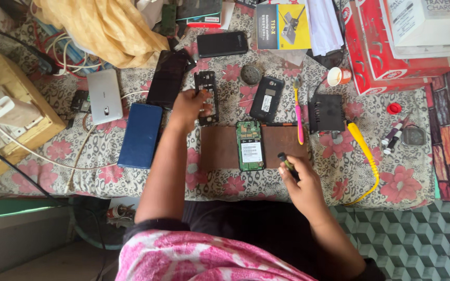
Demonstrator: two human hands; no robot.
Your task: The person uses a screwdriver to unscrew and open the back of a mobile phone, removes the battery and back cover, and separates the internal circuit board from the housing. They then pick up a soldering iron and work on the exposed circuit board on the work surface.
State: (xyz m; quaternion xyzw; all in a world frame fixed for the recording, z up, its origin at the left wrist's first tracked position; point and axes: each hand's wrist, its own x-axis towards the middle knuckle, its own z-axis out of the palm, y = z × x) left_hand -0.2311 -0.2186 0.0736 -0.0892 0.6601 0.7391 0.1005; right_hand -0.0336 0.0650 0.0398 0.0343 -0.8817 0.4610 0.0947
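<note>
While gripped, frame (206, 97), screwdriver (287, 165).

Lighting is soft and even daylight, moderately bright, with no single source evident. Shadows are faint around the brown mat (282, 140). Above the mat, dark phone screens carry a dull sheen; the white boxes up and to its right are nearly washed out. Focus is slightly soft overall, and straight edges bow far from the mat.

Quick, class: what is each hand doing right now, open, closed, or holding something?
Left hand: closed on the black phone frame, beside the cloth-covered table's phones.
Right hand: closed on a small screwdriver, next to the green circuit board.
</note>
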